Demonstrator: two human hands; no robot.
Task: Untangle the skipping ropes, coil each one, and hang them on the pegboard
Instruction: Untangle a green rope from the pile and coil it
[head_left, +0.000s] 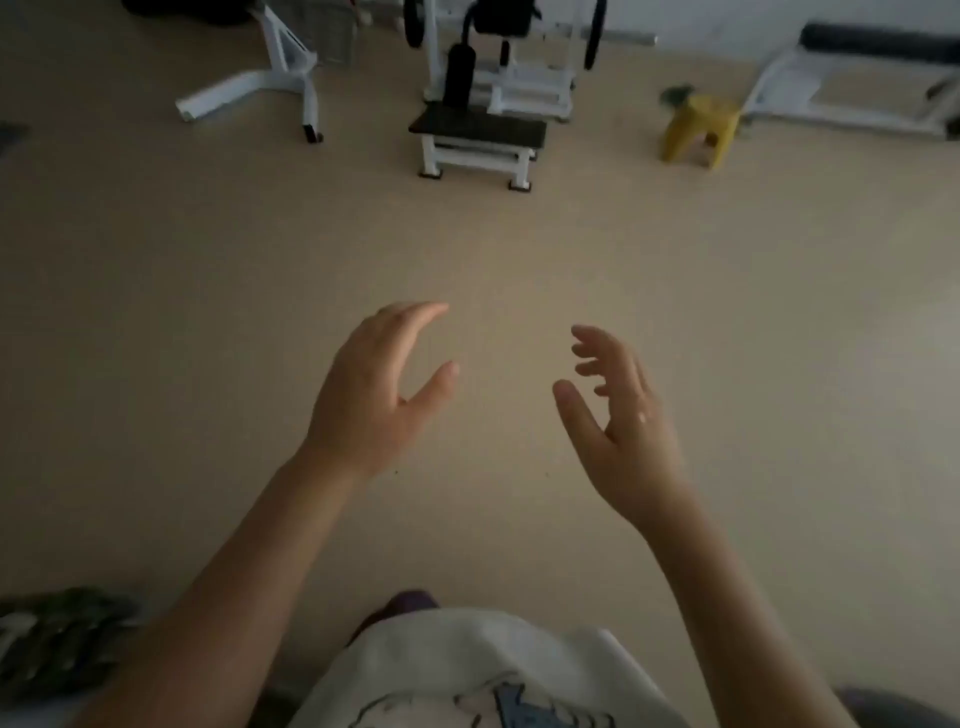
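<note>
Above bare floor (493, 249): left hand (371, 395), right hand (623, 415) apart, fingers relaxed, holding nothing.

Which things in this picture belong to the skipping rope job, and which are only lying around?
Belonging to the job:
left hand, open, holding nothing
right hand, open, holding nothing
No rope or pegboard is visible.

Only lying around:
yellow stool
white gym machine
white frame
green patterned thing, too blurred to identify

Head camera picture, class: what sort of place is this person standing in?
Probably a gym: a white exercise machine with black pads, a low step platform and a bench frame stand on the bare floor.
</note>
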